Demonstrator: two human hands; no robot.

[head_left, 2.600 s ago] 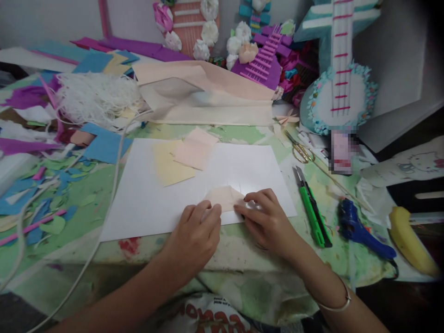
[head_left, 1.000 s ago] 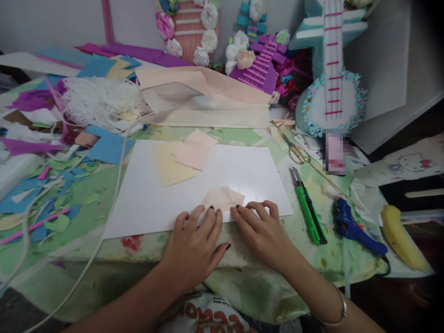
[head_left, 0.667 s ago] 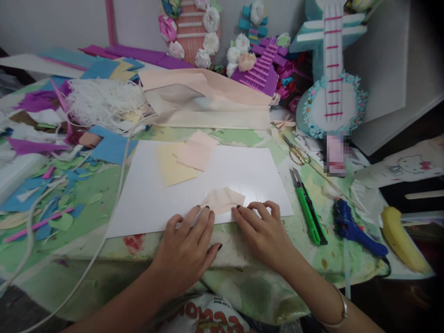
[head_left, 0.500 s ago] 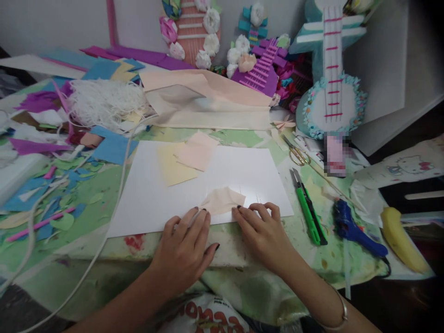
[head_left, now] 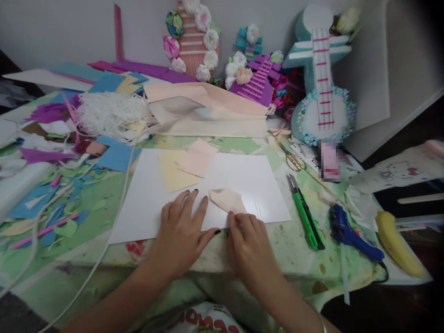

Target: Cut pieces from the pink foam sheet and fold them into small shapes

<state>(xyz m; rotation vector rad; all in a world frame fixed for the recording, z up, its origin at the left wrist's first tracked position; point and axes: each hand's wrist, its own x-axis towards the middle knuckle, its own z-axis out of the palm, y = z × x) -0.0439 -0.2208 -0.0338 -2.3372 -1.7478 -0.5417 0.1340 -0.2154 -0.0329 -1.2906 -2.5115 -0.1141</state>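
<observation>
Wall (head_left: 86,32): plain grey, matte, behind everything.
Table (head_left: 294,273): cloth-covered, green and cream, blotched with paint; cut paper and shredded white strands crowd its left side.
Peach sheet (head_left: 222,127): wide, soft, rumpled, folded over itself along the back.
Board (head_left: 138,208): smooth, glossy, white, at the near edge, under the work.
Blue guitar (head_left: 323,115): upright at the back right, white-faced, with magenta bars and a ruffled paper rim.
Left hand (head_left: 182,231): fingers spread wide over the board, palm down, holding nothing.
Right hand (head_left: 251,247): fingers close together, tips touching the near edge of the slip (head_left: 229,200); whether they pinch it, I cannot tell.
Glue gun (head_left: 354,236): blue, hard plastic, right of the cutter (head_left: 305,212), which is slim and green with its metal blade showing.
Squares: thin pink (head_left: 197,157) overlapping yellow (head_left: 173,178), beyond the left hand.
Slip: pale peach, thin, creased, angular, on the board between the hands; its long axis slants from far left to near right. Right hand nearer, at the near-right end; left fingertips just beside the other end, apart.
</observation>
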